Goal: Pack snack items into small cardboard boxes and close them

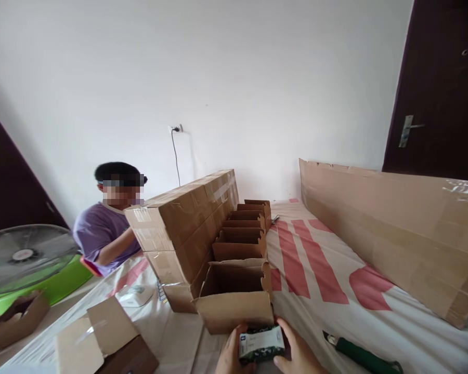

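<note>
Between my two hands, low in the head view, is a small dark green packet (261, 344) with a white label on its upper face. My left hand (233, 350) grips its left end, and my right hand (296, 347) has thumb and fingers on its right end. Just beyond the packet stands an open cardboard box (236, 311), the nearest in a row of several open boxes (242, 251). To the right of my right hand lies a dark green-handled tool (359, 353) with a blade-like tip.
Stacked taped cartons (183, 218) form a wall left of the row. A long cardboard panel (374, 218) stands at right. An open carton (105, 337) is at lower left. Across the table sits a person in purple (105, 234), near a fan (23, 254).
</note>
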`<action>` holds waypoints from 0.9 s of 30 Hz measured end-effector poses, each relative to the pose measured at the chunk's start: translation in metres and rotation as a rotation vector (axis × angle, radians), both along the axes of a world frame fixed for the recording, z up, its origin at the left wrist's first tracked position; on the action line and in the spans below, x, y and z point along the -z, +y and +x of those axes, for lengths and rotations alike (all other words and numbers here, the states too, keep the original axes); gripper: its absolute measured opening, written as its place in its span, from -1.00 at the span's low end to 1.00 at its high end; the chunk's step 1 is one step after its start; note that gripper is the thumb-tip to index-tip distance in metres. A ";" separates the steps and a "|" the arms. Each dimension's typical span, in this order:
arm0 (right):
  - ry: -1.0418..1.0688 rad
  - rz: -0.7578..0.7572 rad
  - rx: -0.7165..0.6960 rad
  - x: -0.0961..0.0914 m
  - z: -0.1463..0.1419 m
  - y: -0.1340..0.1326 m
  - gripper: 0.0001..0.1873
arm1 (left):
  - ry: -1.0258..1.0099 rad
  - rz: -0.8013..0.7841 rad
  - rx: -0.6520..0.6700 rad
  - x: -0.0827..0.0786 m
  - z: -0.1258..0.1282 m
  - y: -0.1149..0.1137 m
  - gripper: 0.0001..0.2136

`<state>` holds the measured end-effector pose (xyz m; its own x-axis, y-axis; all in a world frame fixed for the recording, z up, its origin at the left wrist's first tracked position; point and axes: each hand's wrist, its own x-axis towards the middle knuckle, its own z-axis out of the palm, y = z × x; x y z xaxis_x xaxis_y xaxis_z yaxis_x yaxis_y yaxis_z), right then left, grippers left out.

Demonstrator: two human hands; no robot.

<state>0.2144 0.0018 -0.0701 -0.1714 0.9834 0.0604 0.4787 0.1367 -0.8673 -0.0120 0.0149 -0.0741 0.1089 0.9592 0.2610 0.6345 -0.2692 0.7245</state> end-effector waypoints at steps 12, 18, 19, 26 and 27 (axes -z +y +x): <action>-0.218 0.089 -0.039 0.025 -0.010 0.002 0.11 | 0.151 0.217 -0.209 0.016 -0.004 -0.003 0.15; -0.205 0.095 0.035 0.012 -0.012 -0.004 0.07 | 0.111 0.141 -0.185 0.016 0.005 0.009 0.02; -0.205 0.097 0.039 0.012 -0.012 -0.004 0.07 | 0.108 0.124 -0.181 0.015 0.007 0.010 0.00; -0.211 0.193 0.123 0.027 -0.012 0.001 0.04 | 0.188 0.028 -0.158 -0.001 0.022 0.016 -0.01; -0.208 0.209 0.136 0.030 -0.012 0.002 0.02 | 0.199 0.009 -0.158 -0.003 0.025 0.018 -0.02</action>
